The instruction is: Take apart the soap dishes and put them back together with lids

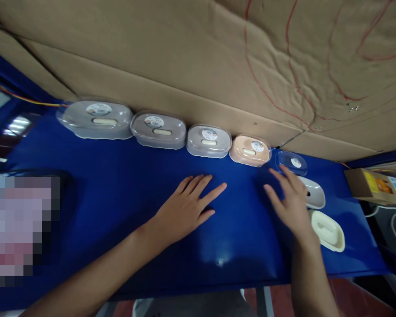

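Head view: the left hand (185, 209) is released, palm down with fingers spread, though whether it touches the blue table (102, 176) I cannot tell; the right hand (292, 204) is likewise loose, fingers parted, its fingertips overlapping the clear lid (284, 165), contact unclear; that hand hides the left part of the white slotted tray (317, 198), and its wrist crosses the edge of the cream oval base (328, 231) just beside; beyond stand the peach lidded box (239, 147) and three grey lidded boxes (207, 152) in a row along the cardboard wall (185, 57), their label print too small to read; a pixelated patch (13, 229) masks the left edge; both forearms are cut off below.
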